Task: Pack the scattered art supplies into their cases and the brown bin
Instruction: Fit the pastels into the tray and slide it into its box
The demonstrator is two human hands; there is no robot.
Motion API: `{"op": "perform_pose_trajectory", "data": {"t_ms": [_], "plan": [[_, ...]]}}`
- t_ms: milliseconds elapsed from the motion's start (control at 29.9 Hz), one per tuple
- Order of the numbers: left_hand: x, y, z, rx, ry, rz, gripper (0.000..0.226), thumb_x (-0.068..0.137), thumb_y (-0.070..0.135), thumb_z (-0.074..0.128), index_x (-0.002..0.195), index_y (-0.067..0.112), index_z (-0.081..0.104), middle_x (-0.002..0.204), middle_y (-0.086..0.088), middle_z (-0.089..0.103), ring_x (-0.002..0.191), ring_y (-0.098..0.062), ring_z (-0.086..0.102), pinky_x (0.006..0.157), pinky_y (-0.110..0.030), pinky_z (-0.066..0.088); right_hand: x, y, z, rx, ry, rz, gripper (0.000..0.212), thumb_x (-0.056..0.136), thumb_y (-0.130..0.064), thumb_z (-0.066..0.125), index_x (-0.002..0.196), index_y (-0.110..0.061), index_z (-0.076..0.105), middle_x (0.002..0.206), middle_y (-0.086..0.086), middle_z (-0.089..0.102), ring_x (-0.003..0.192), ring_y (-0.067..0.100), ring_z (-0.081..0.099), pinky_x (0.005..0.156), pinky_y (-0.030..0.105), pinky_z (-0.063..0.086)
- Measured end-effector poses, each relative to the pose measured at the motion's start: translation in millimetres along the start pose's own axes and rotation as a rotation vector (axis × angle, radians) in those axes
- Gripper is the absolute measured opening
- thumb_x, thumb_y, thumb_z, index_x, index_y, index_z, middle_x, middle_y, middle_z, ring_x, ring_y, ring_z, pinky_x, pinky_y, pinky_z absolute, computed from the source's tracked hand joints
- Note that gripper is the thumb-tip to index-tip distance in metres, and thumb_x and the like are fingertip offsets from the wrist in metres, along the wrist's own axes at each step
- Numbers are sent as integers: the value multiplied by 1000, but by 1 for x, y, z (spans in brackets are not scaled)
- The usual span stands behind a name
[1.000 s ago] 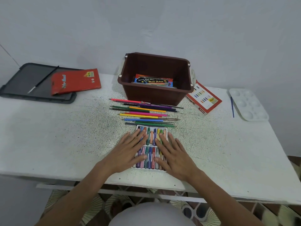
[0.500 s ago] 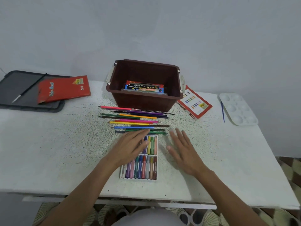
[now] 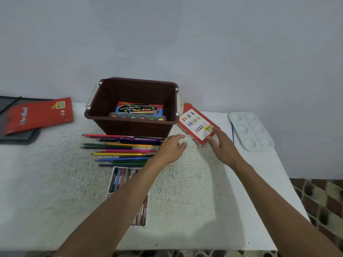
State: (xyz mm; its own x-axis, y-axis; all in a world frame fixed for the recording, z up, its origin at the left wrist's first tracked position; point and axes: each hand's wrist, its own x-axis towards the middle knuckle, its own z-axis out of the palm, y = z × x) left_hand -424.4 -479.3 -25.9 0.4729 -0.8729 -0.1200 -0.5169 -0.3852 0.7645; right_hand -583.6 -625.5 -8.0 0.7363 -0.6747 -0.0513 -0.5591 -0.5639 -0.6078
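Presently: one brown bin (image 3: 130, 127) holds one watercolour set (image 3: 139, 109). One crayon box (image 3: 196, 125) lies just right of it. The right hand (image 3: 224, 145), fingers spread and unclenched, touches its near corner. The left hand (image 3: 172, 147) hovers relaxed, holding nothing. Roughly a dozen pencils (image 3: 120, 145); blur prevents an exact count. One crayon tray (image 3: 110, 184) is partly hidden under the left forearm.

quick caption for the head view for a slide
Left hand and right hand reach toward the red-and-white box beside the brown bin, coloured pencils lying loose.
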Motion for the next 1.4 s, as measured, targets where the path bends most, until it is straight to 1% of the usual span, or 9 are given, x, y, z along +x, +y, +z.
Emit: {"op": "perform_pose_trajectory", "data": {"t_ms": [100,267,368,468,601,735,936,1103,1403], "plan": [[14,14,17,-19,66,-106,48,100,33,47,142,12,44,127,-13,60,121,-28,54,97,-41,46,20,7,-7,16,-12,19,58,100,-49,41,149,-17,35,148,4,43,137,23,40,103,34,36],[23,38,28,-178,22,-208,58,101,34,44,153,22,20,149,-5,39,135,-25,40,111,-48,34,50,22,-9,-25,-123,111,90,86,-71,38,156,-19,15,164,7,10,151,28,-2,120,53,8],[23,44,25,-387,-13,-270,62,101,34,45,153,31,11,151,3,37,132,-20,42,109,-47,34,52,16,-9,71,-134,104,74,94,-54,52,150,-11,27,149,7,41,138,29,36,108,48,33],[22,47,25,-511,10,-297,65,102,28,47,154,29,8,132,11,48,112,-10,48,98,-37,38,52,20,-4,155,-31,166,85,80,-76,51,140,-16,41,133,9,56,114,25,59,95,47,50],[12,42,23,-588,83,-305,71,99,14,52,154,26,8,138,6,49,109,-10,53,93,-35,48,30,12,0,247,77,300,56,96,-41,54,138,-4,49,124,14,61,103,23,61,83,33,47],[-4,29,27,-416,-40,-225,69,96,14,55,152,32,20,149,8,40,130,-15,46,103,-44,47,-3,12,12,362,163,368,33,97,-32,52,122,-12,60,107,3,68,87,17,65,80,42,57],[-42,25,12,-573,-51,-201,61,98,5,49,150,32,31,141,3,48,111,-14,60,84,-39,59,-47,-3,28,706,231,485,36,101,-34,50,132,-16,49,110,-4,62,91,13,65,66,26,53],[-87,5,-23,-643,-22,-230,44,99,1,41,137,18,52,116,-7,64,96,-18,65,83,-40,56,-69,-25,34,953,272,495,43,98,-33,56,138,-20,46,100,2,68,88,18,68,72,32,55],[-156,-69,-74,-828,406,-451,31,98,19,54,128,27,54,102,-5,71,86,-21,71,76,-44,60,-107,-87,74,1127,-75,441,28,96,-19,60,124,-18,62,102,15,74,91,30,72,77,52,58]]}}
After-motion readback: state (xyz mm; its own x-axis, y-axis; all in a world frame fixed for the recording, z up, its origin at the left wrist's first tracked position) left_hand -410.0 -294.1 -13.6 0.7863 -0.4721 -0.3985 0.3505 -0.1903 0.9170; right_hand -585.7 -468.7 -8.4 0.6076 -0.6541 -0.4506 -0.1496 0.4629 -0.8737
